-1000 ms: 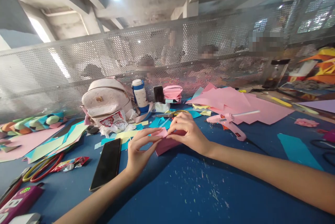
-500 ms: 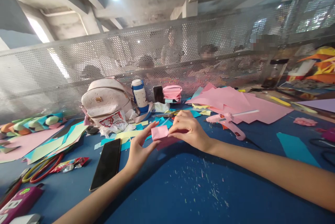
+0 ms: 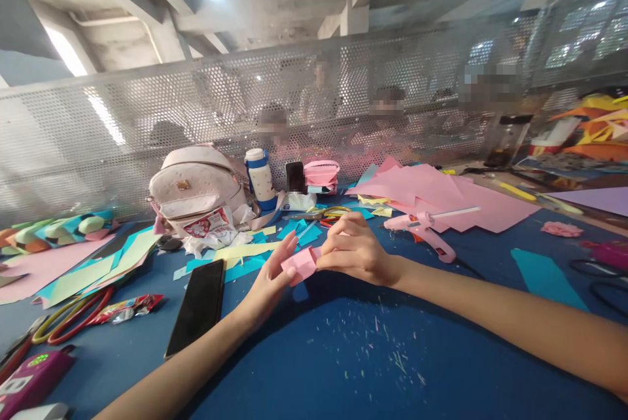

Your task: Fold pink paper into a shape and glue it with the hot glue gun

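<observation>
A small folded piece of pink paper (image 3: 301, 264) is held between my two hands above the blue table (image 3: 314, 367). My left hand (image 3: 267, 286) grips its left side, the thumb on the near face and the fingers behind. The fingers of my right hand (image 3: 356, 250) are curled and pinch the paper's right end. A black phone (image 3: 197, 307) lies left of my left hand. Just beyond the hands are cut blue paper scraps (image 3: 299, 230) and scissors with their handles partly behind my right hand. A pink glue gun (image 3: 424, 230) lies to the right of my right hand.
At the back stand a pale backpack (image 3: 199, 181), a white and blue bottle (image 3: 261, 179) and a perforated metal screen (image 3: 210, 99) with people behind it. Pink sheets (image 3: 441, 194) are piled at the right. Scissors (image 3: 73, 315) and a purple power strip (image 3: 34, 377) lie left.
The pink paper has turned and tilted between my hands, and its folded shape shows differently. My left thumb has moved up onto its face. The view has shifted slightly.
</observation>
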Motion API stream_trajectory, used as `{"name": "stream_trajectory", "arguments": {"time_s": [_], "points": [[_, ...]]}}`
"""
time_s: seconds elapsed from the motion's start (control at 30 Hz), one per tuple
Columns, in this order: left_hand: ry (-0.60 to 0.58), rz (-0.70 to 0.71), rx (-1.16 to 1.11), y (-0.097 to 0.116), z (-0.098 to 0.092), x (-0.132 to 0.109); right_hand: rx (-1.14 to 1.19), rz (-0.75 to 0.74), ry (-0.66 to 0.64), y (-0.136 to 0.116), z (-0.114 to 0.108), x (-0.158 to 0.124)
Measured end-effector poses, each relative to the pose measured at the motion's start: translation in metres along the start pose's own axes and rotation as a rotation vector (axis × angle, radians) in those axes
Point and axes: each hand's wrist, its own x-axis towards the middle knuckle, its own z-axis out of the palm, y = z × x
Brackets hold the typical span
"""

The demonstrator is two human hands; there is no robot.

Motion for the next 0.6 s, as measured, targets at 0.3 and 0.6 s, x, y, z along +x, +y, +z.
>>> {"name": "stream_trajectory", "arguments": {"time_s": [0.3,0.6], "points": [[-0.018,-0.172,-0.387,0.003,0.002,0.001,-0.033,0.006,-0.001,0.001,-0.005,0.001],[-0.007,-0.139,-0.341,0.01,0.008,0.0,-0.001,0.017,0.003,0.005,-0.005,0.004]]}}
